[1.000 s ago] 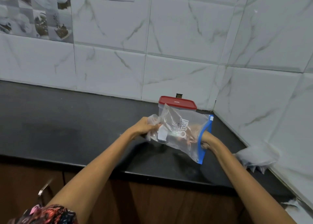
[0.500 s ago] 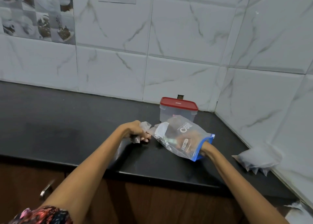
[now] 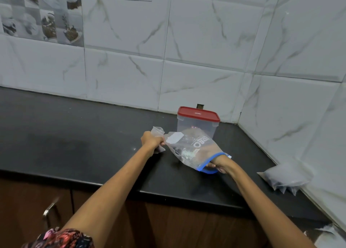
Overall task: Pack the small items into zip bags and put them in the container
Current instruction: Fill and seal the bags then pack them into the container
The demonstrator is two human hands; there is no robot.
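Observation:
A clear zip bag (image 3: 189,149) with a blue zip strip lies tilted over the black counter, with small packets inside, one with white lettering. My right hand (image 3: 218,163) grips its blue zip end at the near right. My left hand (image 3: 152,142) is closed on the bag's far left corner together with a crumpled piece of clear plastic. Behind the bag stands the clear container (image 3: 197,125) with its red lid on, near the wall corner.
The black counter (image 3: 74,144) runs left along a tiled wall; another tiled wall bounds it on the right. A pile of clear plastic bags (image 3: 286,177) lies against the right wall. Brown cabinet doors with a metal handle (image 3: 49,209) sit below the counter edge.
The bag has come down from an upright hold in front of the container to a low tilted position over the counter. Both hands kept their grip and dropped with it.

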